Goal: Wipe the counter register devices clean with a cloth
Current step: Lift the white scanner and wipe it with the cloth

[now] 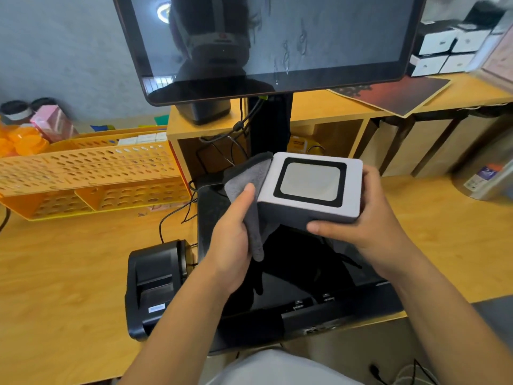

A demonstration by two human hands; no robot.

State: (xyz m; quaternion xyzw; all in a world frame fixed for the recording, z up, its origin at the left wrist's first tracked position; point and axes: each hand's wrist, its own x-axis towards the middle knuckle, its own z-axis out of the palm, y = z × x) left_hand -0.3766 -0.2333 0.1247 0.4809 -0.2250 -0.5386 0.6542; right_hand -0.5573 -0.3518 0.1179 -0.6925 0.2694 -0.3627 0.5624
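- My right hand point(369, 215) holds the white scanner box point(311, 187) up in the air. My thumb is clamped on its near side, and my other fingers wrap round its right side.
- My left hand point(233, 234) is closed on the grey cloth point(247, 184). My thumb presses the cloth flat against the box's left side.
- The cloth hangs down past my left fingers.
- The black printer point(155, 284) sits on the wooden counter point(69, 268), down and left of my left fingers.
- The big dark screen point(277, 43) stands above both hands.
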